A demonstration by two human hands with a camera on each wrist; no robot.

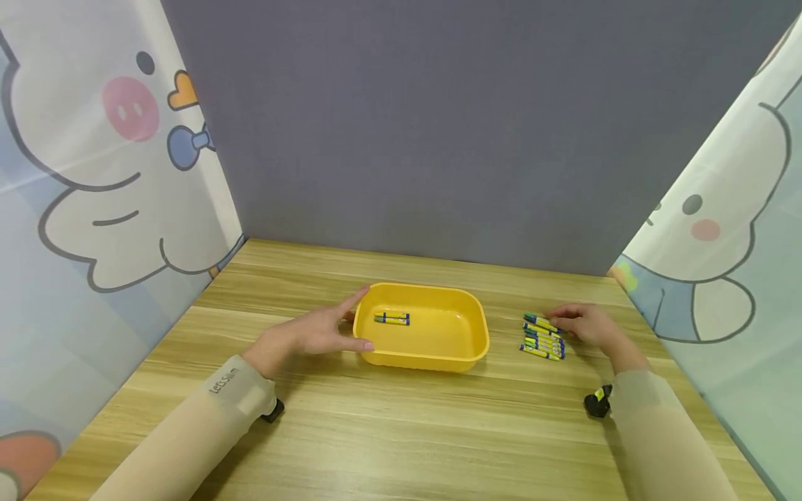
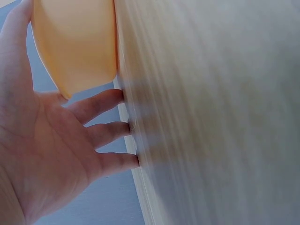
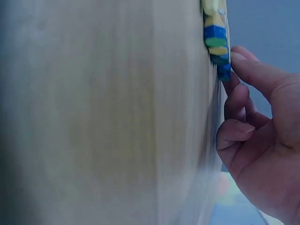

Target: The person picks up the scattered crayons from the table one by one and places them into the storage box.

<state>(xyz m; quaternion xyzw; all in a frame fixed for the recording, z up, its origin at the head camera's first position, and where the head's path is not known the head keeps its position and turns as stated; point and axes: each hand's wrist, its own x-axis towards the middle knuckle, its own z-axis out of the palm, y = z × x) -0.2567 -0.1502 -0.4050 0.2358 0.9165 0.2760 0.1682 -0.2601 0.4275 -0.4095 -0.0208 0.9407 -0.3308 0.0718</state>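
A yellow plastic tray (image 1: pixel 426 362) stands mid-table with two yellow-and-blue wrapped crayons (image 1: pixel 395 321) lying on its floor, toward the left. My left hand (image 1: pixel 313 330) spans the tray's left end, thumb at the front rim and index finger at the back corner. Its other fingers extend straight down to the tabletop in the left wrist view. Right of the tray lies a loose row of several crayons (image 1: pixel 545 342). At the back of that row, my right hand (image 1: pixel 587 324) pinches the blue end of a green crayon (image 1: pixel 541 321) between thumb and index finger.
The wood-grain table (image 1: pixel 401 431) reaches back to a grey panel (image 1: pixel 413 139). Cartoon-printed cloths stand at the left (image 1: pixel 125 174) and right (image 1: pixel 720 229). Black wrist mounts sit under both sleeves.
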